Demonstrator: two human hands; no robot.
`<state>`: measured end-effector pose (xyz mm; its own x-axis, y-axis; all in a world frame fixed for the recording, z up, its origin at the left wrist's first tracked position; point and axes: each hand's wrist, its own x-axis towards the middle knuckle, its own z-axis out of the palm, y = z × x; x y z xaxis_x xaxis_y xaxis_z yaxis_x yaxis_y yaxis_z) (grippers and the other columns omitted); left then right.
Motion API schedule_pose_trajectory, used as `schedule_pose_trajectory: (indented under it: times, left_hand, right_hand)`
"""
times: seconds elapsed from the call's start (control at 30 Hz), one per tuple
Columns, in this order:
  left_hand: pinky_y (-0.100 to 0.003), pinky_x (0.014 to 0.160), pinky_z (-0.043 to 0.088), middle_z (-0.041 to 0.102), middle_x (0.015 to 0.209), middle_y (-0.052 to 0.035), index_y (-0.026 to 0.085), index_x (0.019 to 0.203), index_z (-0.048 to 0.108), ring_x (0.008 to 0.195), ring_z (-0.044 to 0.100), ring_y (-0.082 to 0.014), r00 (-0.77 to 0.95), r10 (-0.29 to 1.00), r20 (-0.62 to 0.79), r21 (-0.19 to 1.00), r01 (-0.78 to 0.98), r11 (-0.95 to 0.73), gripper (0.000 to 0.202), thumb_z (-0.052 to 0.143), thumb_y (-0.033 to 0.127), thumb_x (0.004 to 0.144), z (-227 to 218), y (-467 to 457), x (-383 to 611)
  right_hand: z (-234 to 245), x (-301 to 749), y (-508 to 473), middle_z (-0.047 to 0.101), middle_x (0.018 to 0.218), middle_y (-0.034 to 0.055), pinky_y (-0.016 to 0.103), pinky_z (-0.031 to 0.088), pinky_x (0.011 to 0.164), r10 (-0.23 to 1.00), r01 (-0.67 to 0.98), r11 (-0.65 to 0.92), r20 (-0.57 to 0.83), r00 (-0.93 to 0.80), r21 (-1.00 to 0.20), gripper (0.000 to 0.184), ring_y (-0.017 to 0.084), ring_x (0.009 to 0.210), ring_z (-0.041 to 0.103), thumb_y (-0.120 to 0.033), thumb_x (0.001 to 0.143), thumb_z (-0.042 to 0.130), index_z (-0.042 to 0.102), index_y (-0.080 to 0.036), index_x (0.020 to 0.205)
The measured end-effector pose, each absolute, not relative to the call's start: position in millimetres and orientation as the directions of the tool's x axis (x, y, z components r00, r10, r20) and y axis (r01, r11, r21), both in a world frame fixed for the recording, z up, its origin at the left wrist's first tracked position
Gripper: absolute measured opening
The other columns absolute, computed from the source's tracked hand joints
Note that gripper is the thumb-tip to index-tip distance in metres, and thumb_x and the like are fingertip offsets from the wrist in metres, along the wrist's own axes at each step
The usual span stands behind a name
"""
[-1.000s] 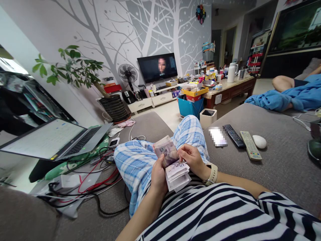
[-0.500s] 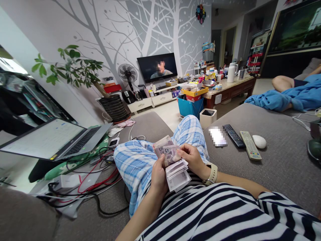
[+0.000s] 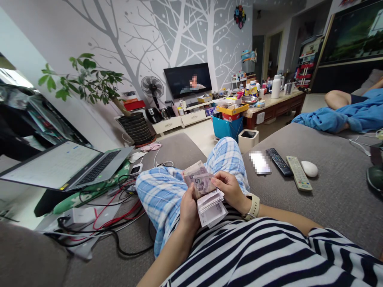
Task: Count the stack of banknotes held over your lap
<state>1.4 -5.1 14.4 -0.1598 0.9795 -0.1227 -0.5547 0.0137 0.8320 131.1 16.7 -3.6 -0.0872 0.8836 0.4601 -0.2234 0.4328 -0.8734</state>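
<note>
Over my lap, my left hand (image 3: 190, 207) is closed round a stack of banknotes (image 3: 200, 180), gripping it from the left with the thumb on top. The upper notes are purplish and show a printed 5. Folded-over pale note ends (image 3: 211, 209) hang toward my body below the fingers. At the right edge of the stack, my right hand (image 3: 230, 190) pinches a note between thumb and fingers. A pale watch is strapped to my right wrist. Blue plaid trousers (image 3: 161, 187) cover my legs under the notes.
To the left, an open laptop (image 3: 98, 167) rests near tangled cables (image 3: 110, 227). On the sofa at right lie a black remote (image 3: 279, 162), a beige remote (image 3: 298, 173), a white rounded object (image 3: 309, 169) and a blurred-out item. Another person's leg (image 3: 341, 99) shows farther right.
The upper note has shifted slightly under my fingers, and my left thumb has moved a little down and left. Both hands otherwise stay in place on the stack.
</note>
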Motion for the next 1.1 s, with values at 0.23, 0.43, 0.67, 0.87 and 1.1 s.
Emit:
schedule_pose_trajectory:
  times: [0.23,0.43,0.67,0.87,1.1]
  left_hand:
    - [-0.032,0.075,0.053,0.073,0.072,-0.0047,0.012,0.082,0.070,0.080,0.070,-0.0249,-0.196,0.977,-0.082,0.876,-0.482,-0.023,0.027,0.070,0.035,0.068,22,-10,3]
    - [-0.030,0.067,0.052,0.072,0.068,-0.0046,0.011,0.079,0.071,0.073,0.069,-0.0239,-0.205,0.975,-0.084,0.888,-0.459,-0.020,0.031,0.071,0.039,0.066,31,-15,5]
    - [-0.026,0.064,0.051,0.073,0.071,-0.0061,0.011,0.078,0.071,0.071,0.068,-0.0207,-0.171,0.974,-0.150,0.848,-0.528,0.038,0.022,0.065,0.031,0.072,30,-13,5]
    - [-0.034,0.076,0.054,0.074,0.081,-0.0093,0.010,0.089,0.069,0.083,0.070,-0.0242,-0.148,0.972,-0.180,0.817,-0.574,0.064,0.025,0.060,0.029,0.076,18,-7,2]
    - [-0.031,0.067,0.054,0.072,0.067,-0.0044,0.011,0.082,0.067,0.065,0.068,-0.0213,-0.171,0.976,-0.138,0.863,-0.503,0.034,0.027,0.073,0.027,0.061,21,-11,2]
  right_hand:
    - [-2,132,16,0.049,0.065,-0.0026,0.025,0.035,0.057,0.882,-0.230,0.430,0.460,-0.098,-0.873,0.024,0.012,0.060,0.043,-0.035,0.084,0.060,0.055,-0.017,0.070]
    - [-1,132,16,0.048,0.064,-0.0029,0.025,0.035,0.057,0.880,-0.237,0.428,0.462,-0.110,-0.872,0.024,0.011,0.059,0.042,-0.036,0.084,0.060,0.055,-0.017,0.070]
    - [3,132,13,0.048,0.062,-0.0033,0.025,0.033,0.054,0.877,-0.249,0.433,0.469,-0.107,-0.866,0.027,0.011,0.056,0.041,-0.039,0.087,0.057,0.056,-0.018,0.069]
    - [1,131,13,0.054,0.056,-0.0027,0.026,0.036,0.053,0.881,-0.285,0.403,0.453,-0.136,-0.870,0.029,0.011,0.051,0.046,-0.043,0.088,0.055,0.057,-0.019,0.072]
    - [-6,131,21,0.052,0.066,-0.0040,0.025,0.038,0.056,0.922,-0.228,0.369,0.386,-0.036,-0.901,0.027,0.012,0.058,0.046,-0.042,0.076,0.070,0.054,-0.019,0.077]
